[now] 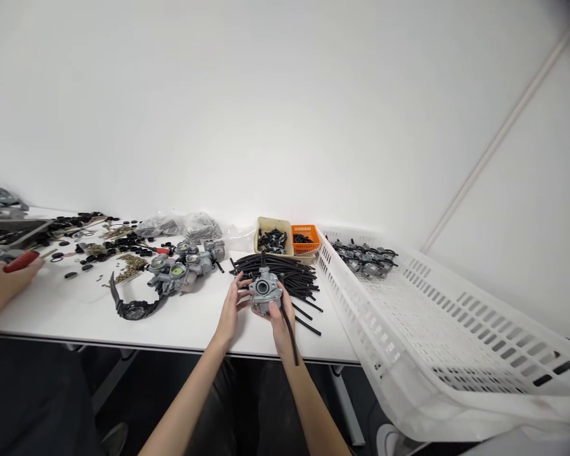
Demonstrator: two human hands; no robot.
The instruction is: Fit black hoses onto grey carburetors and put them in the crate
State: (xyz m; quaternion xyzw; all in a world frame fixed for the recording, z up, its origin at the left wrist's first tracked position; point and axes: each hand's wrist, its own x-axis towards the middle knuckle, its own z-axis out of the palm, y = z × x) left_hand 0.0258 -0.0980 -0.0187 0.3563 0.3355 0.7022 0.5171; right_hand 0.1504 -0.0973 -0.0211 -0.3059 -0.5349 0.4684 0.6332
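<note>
A grey metal carburetor (265, 289) is held up between my hands over the near edge of the table. My right hand (282, 323) grips its right side, the thumb on the lower front. My left hand (232, 309) has its fingertips against the left side. A black rubber hose (289, 335) hangs from the carburetor across my right hand. Behind it lies a pile of loose black hoses (289, 272). Several more carburetors (185, 269) stand in a cluster to the left.
A large white crate (375, 329) on the right contains several hosed carburetors (368, 258). Small parts fill a cream bin (289, 235) and an orange basket (308, 229). A black wristwatch (135, 309) lies left. At far left, another person's hand (9, 282) holds a red-handled tool (21, 261).
</note>
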